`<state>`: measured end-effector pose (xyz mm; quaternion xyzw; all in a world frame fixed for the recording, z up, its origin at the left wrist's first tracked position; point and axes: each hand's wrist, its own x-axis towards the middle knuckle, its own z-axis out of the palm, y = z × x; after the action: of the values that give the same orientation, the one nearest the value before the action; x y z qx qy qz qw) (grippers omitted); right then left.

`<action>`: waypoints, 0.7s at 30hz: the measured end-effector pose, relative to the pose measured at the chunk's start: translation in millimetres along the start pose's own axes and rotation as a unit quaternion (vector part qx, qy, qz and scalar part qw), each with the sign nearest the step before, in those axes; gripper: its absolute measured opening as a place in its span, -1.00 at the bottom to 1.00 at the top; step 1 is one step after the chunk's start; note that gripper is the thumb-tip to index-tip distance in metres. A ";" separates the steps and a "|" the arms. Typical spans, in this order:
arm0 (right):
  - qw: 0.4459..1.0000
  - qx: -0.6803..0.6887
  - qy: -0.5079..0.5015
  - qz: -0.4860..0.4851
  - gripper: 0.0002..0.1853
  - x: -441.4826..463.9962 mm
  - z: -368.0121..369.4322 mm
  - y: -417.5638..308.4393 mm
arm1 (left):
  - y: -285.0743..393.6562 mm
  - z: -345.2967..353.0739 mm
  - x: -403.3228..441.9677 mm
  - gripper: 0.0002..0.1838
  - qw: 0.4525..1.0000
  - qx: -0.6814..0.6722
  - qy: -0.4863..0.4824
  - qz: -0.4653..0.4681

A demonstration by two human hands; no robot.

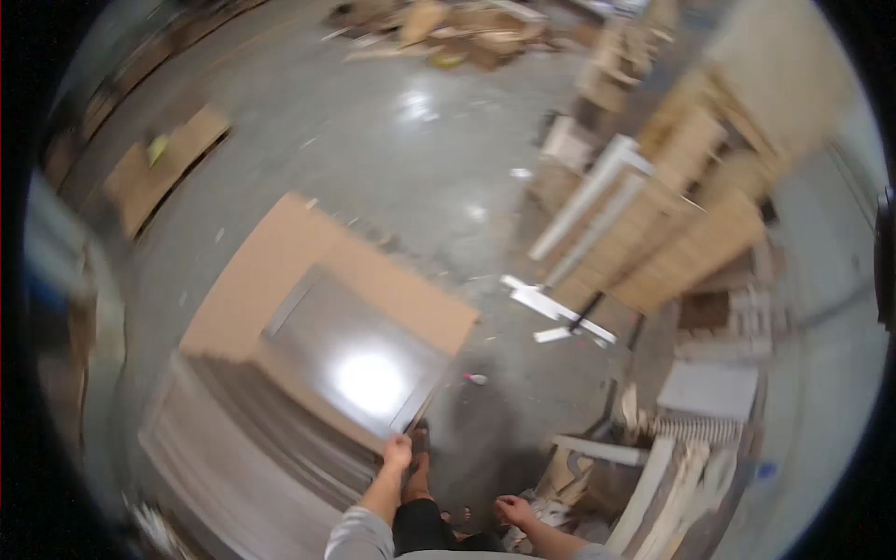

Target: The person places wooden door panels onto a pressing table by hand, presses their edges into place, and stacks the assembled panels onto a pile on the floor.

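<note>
My left hand [398, 452] is closed at the near corner of a framed dark glossy panel [327, 341], which shows a bright reflection. The panel lies over a large brown cardboard sheet [280, 233] on the floor. Beside it at the lower left is a stack of grey-brown panels [252, 448]. My right hand [512, 511] hangs low near my body, its fingers curled, above scraps at the lower right; whether it holds anything is too blurred to tell.
Wooden boards and white strips [579, 201] lean and lie on the right. White pieces [551, 308] rest on the grey floor [401, 159]. Cardboard [173, 163] lies at the upper left, and a scrap pile [467, 33] at the top. Scrap lengths [672, 495] fill the lower right.
</note>
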<state>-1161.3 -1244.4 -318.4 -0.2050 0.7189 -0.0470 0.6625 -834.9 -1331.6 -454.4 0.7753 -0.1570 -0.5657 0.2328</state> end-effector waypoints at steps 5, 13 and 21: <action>0.972 0.191 0.137 0.017 -0.73 -92.0 -33.6 93.4 | 14.7 75.4 -105.4 -0.85 0.976 -0.077 -0.204 -0.001; 0.814 0.499 0.295 0.015 -0.79 -168.1 -24.2 296.3 | 40.5 223.5 -262.4 -0.56 0.724 0.439 -0.363 0.389; 0.716 0.544 0.434 -0.047 -0.67 -67.0 175.4 575.9 | 167.2 338.2 -721.7 -0.59 0.036 0.197 -0.528 0.825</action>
<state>-1122.1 -659.7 -471.9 0.2004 0.7673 -0.5454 0.2714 -1377.0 -1168.7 130.9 -0.3548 -0.8798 -0.2067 0.2393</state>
